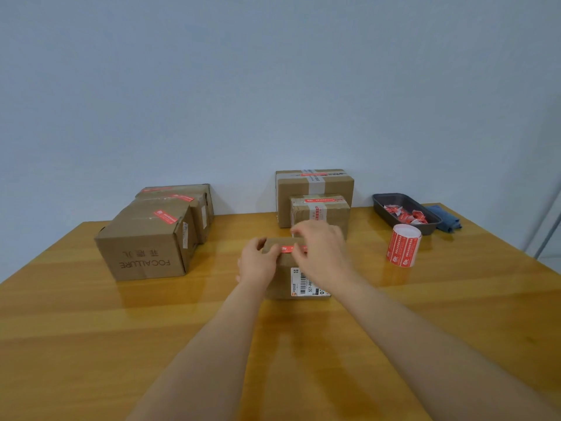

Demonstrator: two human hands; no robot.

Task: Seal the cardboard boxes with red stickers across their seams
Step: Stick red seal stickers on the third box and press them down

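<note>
The sticker (290, 248) is going onto the near box (280, 276) at mid-table; left hand (257, 262) grips the box, right hand (318, 250) pinches the sticker's end; next, likely press it flat across the seam.

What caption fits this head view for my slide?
Both hands, left hand and right hand, press a red sticker onto the small box.
</note>
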